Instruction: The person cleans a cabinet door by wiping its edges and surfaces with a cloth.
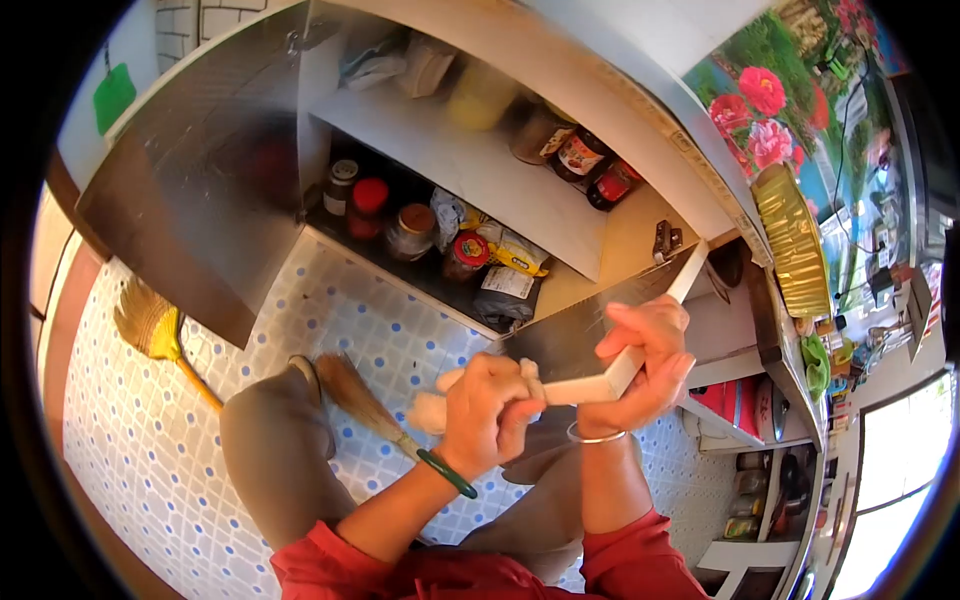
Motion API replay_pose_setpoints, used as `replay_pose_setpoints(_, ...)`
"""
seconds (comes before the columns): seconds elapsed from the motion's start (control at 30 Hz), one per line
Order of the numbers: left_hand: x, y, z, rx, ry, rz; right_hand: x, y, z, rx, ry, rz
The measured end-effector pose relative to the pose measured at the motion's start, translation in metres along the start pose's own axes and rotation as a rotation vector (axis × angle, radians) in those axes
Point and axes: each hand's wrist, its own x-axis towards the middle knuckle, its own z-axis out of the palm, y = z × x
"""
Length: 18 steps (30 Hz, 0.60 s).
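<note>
My left hand point(485, 415), with a green bangle at the wrist, is closed around a pale wadded cloth point(430, 411). Its fingers and the cloth press against the bottom edge of an open cabinet door point(575, 390). My right hand point(648, 365), wearing a silver bangle, grips the same door near its corner, fingers curled around the white edge. The door's dark, shiny face point(590, 318) is turned toward the cabinet. Part of the cloth is hidden inside my left fist.
The open cabinet's lower shelf has several jars point(368, 205) and packets point(510, 290); bottles point(580, 155) stand above. A second dark door point(200, 190) hangs open at left. A grass broom point(360, 400) and a yellow-handled broom point(150, 325) lie on the tiled floor point(150, 450).
</note>
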Motion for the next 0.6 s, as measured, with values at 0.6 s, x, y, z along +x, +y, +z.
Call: replay_pose_setpoints(0.6,-0.01,0.038,-0.077,-0.426,0.12,-0.811,0.004,-0.01,-0.002,-0.06,0.027,0.115)
